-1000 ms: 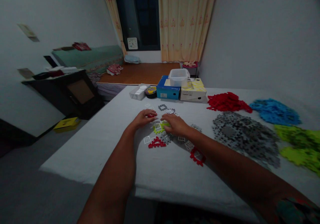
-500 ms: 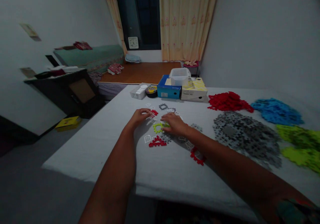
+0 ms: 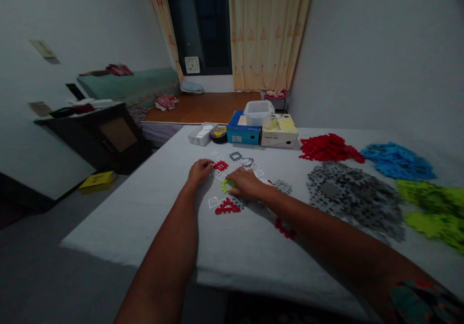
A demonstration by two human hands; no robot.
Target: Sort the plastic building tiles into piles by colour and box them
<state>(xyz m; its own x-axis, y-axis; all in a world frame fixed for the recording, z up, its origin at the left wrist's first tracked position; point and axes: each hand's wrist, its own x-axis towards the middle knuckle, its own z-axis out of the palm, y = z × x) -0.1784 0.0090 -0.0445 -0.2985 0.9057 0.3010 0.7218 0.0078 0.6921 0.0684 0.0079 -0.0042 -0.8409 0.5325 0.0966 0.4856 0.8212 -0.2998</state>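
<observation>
My left hand (image 3: 200,172) rests at the left of a group of flat toothed plastic building pieces, its fingertips pinched together. Whatever they pinch is too small to make out. Just right of those fingertips lies a red toothed piece (image 3: 221,166), with white window-shaped pieces (image 3: 219,175) below it. My right hand (image 3: 245,183) curls its thumb and fingers around a lime-green toothed frame (image 3: 224,187), covering its right part. Nearer to me lie a red triangular piece (image 3: 227,207) and a white window piece (image 3: 213,202). Under my right forearm, another red piece (image 3: 284,228) is partly hidden.
Piles of red (image 3: 329,147), blue (image 3: 398,161), grey (image 3: 353,198) and lime-green pieces (image 3: 435,218) cover the table's right side. At the back stand a blue box (image 3: 243,133), a yellow-white box (image 3: 279,131), a clear tub (image 3: 258,114) and a round black-yellow tin (image 3: 219,134).
My left hand has drawn back slightly left, uncovering the red toothed piece. My right hand has shifted left, closing over the lime-green frame.
</observation>
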